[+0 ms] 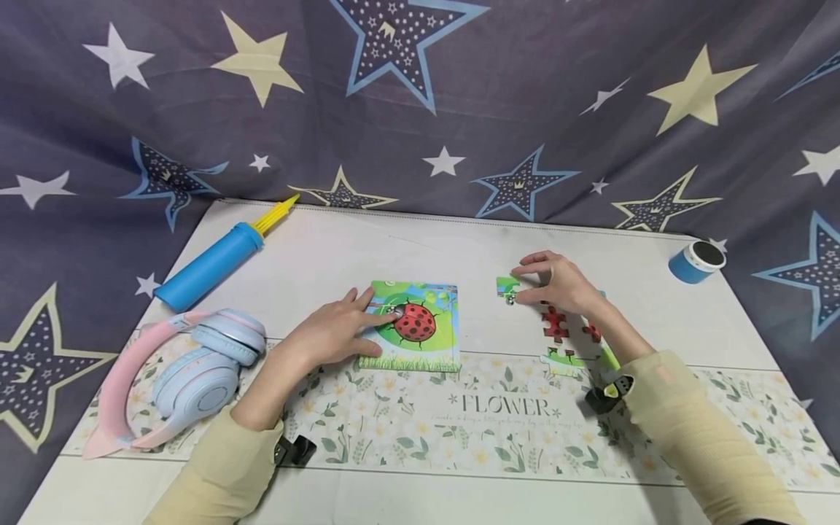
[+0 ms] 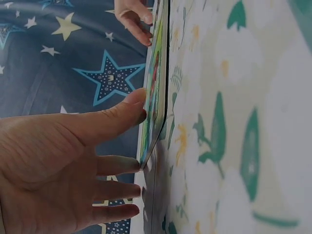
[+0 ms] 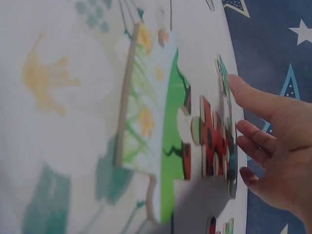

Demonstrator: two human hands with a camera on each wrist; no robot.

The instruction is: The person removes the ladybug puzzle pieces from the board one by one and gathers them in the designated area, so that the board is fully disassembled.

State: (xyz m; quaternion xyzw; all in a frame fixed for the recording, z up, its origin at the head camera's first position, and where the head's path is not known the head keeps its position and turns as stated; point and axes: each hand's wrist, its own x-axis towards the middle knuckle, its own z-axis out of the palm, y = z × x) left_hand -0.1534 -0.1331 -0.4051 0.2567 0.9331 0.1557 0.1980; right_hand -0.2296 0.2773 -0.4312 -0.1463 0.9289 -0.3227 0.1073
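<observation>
My left hand [image 1: 335, 328] rests, fingers spread, on a square ladybug picture board [image 1: 441, 348], its index finger on the ladybug's head and its thumb near the lower left corner. In the left wrist view, the left thumb and fingertips [image 2: 131, 165] lie along the board's edge. Right of it, my right hand [image 1: 558, 284] pinches a green and blue puzzle piece [image 1: 504, 286] by its right side with thumb and index finger. Below this hand lie several loose pieces, among them a red one with black spots [image 1: 555, 324] and a green flowered one [image 3: 146, 112]. The right forearm partly covers others.
Pink and light-blue headphones [image 1: 203, 386] lie at the left. Behind them is a blue hand pump [image 1: 213, 266] with a yellow nozzle. A blue and white jar [image 1: 689, 268] with a dark top stands at the far right. A star-patterned curtain [image 1: 367, 146] hangs behind the table.
</observation>
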